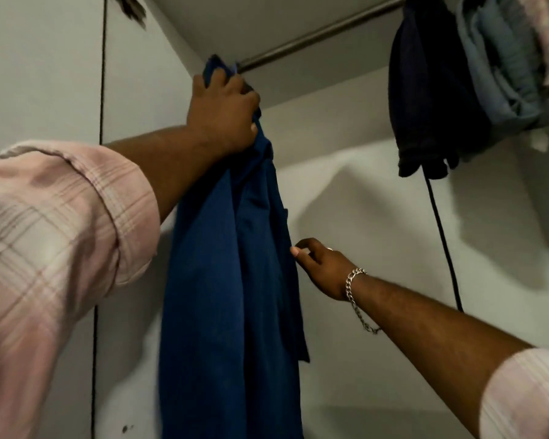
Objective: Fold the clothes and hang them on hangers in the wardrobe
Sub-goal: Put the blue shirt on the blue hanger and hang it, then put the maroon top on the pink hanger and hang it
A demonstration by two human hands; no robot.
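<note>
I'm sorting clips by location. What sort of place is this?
Most likely inside a wardrobe: a metal rail runs overhead, clothes hang from it, and the left hand holds a blue garment up near it.

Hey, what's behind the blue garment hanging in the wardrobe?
Behind the blue garment only the pale wardrobe wall shows. Whatever hanger holds it is hidden by the fabric and the left hand gripping its top near the rail.
</note>
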